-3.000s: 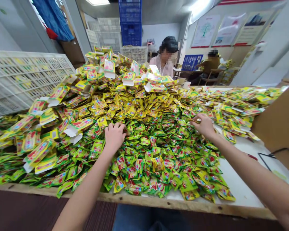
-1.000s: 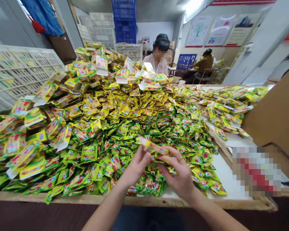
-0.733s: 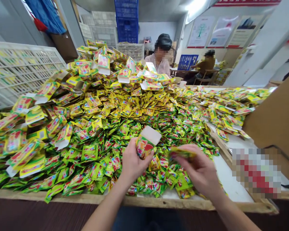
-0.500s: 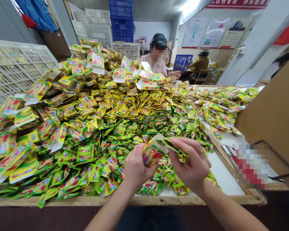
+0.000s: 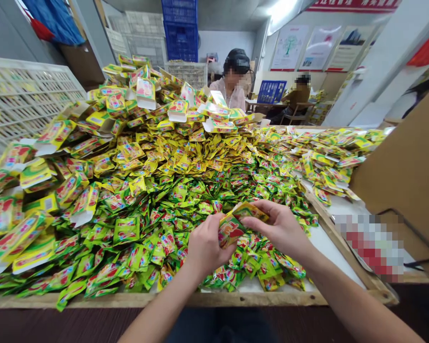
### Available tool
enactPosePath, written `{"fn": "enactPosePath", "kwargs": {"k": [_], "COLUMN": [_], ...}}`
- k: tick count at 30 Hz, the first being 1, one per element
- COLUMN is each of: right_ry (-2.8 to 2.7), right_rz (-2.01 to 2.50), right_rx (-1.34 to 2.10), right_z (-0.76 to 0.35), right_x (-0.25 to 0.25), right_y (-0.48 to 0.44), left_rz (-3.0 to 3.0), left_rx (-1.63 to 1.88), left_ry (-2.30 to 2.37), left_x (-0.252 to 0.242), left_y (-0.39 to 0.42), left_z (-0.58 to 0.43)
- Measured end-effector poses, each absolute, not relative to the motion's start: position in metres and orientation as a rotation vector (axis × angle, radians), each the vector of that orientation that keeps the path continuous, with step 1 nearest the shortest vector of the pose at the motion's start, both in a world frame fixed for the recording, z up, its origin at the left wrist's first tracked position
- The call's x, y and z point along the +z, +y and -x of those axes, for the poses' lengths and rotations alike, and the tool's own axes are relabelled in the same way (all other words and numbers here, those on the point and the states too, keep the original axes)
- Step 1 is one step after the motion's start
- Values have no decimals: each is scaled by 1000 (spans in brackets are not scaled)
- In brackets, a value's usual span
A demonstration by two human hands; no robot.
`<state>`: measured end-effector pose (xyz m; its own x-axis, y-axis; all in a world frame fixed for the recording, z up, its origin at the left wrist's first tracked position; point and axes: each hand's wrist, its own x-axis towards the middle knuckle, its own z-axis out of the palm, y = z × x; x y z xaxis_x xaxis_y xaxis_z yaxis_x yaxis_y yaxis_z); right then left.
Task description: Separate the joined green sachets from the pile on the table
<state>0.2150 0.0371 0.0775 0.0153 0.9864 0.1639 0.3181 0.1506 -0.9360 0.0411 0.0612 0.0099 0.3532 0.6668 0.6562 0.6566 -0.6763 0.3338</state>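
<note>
My left hand (image 5: 208, 244) is closed around a small yellow, green and red carton (image 5: 229, 231), tilted with its upper end towards my right hand. Between the thumb and fingers of my right hand (image 5: 280, 228) are yellow-green sachets (image 5: 249, 212), at the carton's upper end. How far they reach inside the carton I cannot tell, nor how many there are. Below and behind both hands spreads a heap of green sachets (image 5: 127, 230). Farther back lie yellow sachets (image 5: 200, 155).
Open-flapped cartons (image 5: 145, 90) pile up at the back and left. A wooden strip (image 5: 338, 238) and front rim (image 5: 264, 299) border the white table. A cardboard sheet (image 5: 407, 176) stands at right, a white crate (image 5: 32, 102) at left. A co-worker (image 5: 232, 90) sits opposite.
My right hand has moved slightly left, bringing the sachets from beside the carton's open end up against it. The co-worker's hand has dropped out of sight behind the pile.
</note>
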Motion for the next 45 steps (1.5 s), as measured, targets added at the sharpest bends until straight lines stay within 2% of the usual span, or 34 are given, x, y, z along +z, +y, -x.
{"fn": "enactPosePath", "kwargs": {"k": [4,8,14,22,25,28,32,36,42,45], "right_ry": [-1327,-1217,-1343,-1851,-1687,-1345,-1407,-1605,-1329,-1405], "right_rz": [1294,1341,1429,1426,1376,1279,1251,1214,1348,1359], "right_rx": [838,608,212,579,667,824,1003,1014,739,776], "right_z": [-209,-200,-197,-192,-190,-191,-194,-192,-183,-182], "right_x": [72,58,35,50,52,51,55,56,35,27], "right_y": [47,51,52,36,38,42,43,40,37,36], "left_rz": [-2518,-2402,-2240,-2353,-2316,-2032,-1676,-1634,-1587,-1555], "left_rx": [1159,1140,1166,1242,1338,1424,1264,1278,1450,1378], "left_ry": [1343,1384,1329,1218,1119,1102,984,947,1016,940], "left_x": [14,13,6,-7,-4,1,0,-6,-3,0], "left_y": [65,66,66,67,67,69,69,68,67,67], "left_z": [-45,-51,-53,-47,-46,-45,-41,-38,-39,-40]}}
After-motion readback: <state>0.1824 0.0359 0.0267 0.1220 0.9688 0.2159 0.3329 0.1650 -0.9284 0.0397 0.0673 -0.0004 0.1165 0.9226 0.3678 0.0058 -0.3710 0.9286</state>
